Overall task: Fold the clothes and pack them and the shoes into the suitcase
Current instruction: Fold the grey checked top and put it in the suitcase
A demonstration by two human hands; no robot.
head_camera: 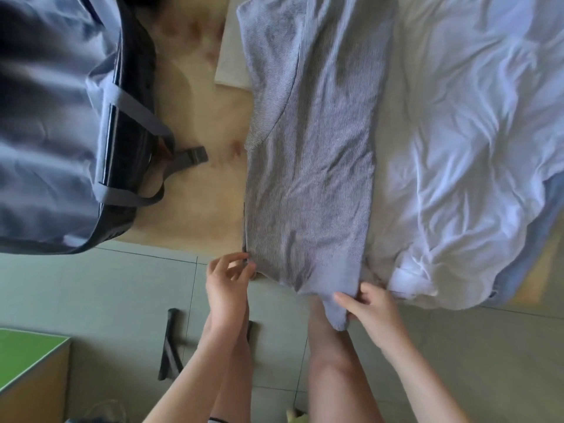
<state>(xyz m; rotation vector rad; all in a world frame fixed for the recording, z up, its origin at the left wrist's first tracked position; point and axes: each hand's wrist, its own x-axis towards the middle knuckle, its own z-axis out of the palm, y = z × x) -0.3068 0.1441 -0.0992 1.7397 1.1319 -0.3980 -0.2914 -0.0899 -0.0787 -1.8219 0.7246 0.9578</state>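
Our striped shirt [311, 178] lies flat before us. Our left hand [227, 282] pinches its near left corner, and our right hand [374, 311] pinches the near right one. The hands are apart.

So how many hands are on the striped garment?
2. The left hand pinches the striped garment at its near left corner; the right hand grips its near right corner.

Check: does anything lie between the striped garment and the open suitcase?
Nothing visible blocks it. Between the striped garment and the suitcase is bare wooden surface, with only a strap buckle lying there. The right hand pinches the garment's near corner.
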